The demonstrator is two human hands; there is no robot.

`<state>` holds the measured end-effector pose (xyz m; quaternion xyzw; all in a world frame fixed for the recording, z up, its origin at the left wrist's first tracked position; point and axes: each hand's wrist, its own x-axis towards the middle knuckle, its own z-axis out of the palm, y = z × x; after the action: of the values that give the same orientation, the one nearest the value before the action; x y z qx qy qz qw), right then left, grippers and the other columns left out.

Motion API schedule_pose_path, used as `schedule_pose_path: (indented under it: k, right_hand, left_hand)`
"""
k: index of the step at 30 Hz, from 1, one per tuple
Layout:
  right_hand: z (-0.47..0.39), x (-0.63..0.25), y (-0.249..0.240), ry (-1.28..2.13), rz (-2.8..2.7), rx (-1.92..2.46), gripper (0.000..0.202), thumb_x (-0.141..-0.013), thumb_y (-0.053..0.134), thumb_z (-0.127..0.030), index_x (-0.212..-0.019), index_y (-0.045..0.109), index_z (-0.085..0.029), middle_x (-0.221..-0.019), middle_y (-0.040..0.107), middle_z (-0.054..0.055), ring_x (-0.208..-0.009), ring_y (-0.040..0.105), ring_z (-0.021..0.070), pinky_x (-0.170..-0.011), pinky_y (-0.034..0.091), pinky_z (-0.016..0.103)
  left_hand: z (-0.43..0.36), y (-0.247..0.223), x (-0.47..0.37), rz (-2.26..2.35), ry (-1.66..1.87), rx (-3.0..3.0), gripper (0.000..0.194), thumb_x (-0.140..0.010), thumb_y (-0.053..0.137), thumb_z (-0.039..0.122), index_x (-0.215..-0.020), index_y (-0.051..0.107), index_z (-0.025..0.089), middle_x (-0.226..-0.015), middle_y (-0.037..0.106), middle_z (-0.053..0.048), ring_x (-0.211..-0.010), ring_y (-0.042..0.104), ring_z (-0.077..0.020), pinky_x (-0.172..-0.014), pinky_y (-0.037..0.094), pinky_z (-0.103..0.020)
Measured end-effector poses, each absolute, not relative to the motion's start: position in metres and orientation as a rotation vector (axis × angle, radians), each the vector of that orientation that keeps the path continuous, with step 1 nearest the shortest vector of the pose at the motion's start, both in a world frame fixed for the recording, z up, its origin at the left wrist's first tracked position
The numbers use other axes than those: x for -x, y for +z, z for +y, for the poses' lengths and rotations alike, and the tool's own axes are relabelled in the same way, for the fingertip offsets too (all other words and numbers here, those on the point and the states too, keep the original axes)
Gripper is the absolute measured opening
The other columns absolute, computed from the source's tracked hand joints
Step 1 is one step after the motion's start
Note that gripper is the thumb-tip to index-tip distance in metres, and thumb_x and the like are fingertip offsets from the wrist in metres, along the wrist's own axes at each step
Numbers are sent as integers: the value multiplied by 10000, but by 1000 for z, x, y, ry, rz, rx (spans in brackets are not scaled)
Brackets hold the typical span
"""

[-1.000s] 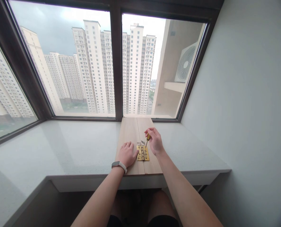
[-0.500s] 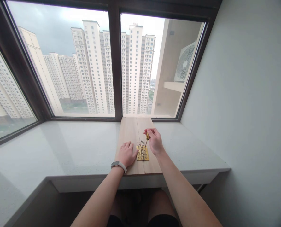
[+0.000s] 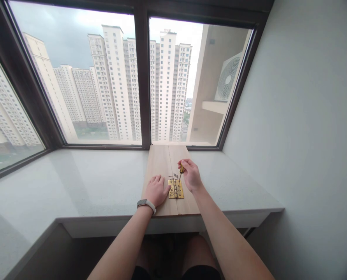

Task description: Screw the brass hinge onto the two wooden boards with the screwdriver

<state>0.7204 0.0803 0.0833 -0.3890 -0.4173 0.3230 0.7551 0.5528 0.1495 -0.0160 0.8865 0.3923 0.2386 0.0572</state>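
Gold-coloured rectangular metal hinge (image 3: 176,189) at left hand (image 3: 156,190): glossy. Pale flat wooden boards (image 3: 160,163) under it: smooth, matt. Yellow-and-black slim screwdriver (image 3: 182,169) in right hand (image 3: 190,173): metal shaft. Broad white tabletop (image 3: 103,182) around both: faint sheen.

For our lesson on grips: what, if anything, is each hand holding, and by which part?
The right hand holds a screwdriver by its handle. The left hand grips nothing, resting on a wooden board, thumb at the butt hinge.

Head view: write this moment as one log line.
left hand: on wooden boards, thumb at hinge | right hand: holds screwdriver, tip at hinge | thin pieces: on boards, beyond hinge
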Motion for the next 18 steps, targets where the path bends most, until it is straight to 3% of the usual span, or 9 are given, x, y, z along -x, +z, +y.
schedule_pose_path:
  k: [9, 14, 18]
  right_hand:
    - [85, -719, 81, 696, -824, 869, 295, -758, 893, -427, -829, 675, -241, -816, 707, 21, -828, 642, 192, -822, 502, 351]
    - [83, -719, 80, 698, -873, 879, 277, -796, 860, -419, -848, 667, -228, -754, 668, -5, -749, 593, 156, -792, 487, 313]
    - [82, -723, 78, 757, -916, 788, 201, -871, 756, -406, -875, 713, -210, -843, 680, 19, -740, 570, 144, -761, 475, 296]
  left_hand:
    - [148, -14, -552, 1193, 707, -2681, 575, -1025, 414, 622, -1369, 599, 201, -1511, 541, -154, -1414, 437, -331, -1174, 329, -463]
    - [148, -14, -553, 1197, 697, -2690, 592, -1028, 402, 623, -1377, 598, 188, -1510, 537, -156, -1410, 431, -334, -1166, 331, -468]
    - [149, -15, -553, 1197, 709, -2696, 582, -1028, 412, 616, -1372, 602, 187, -1501, 546, -155, -1406, 437, -332, -1162, 333, -461]
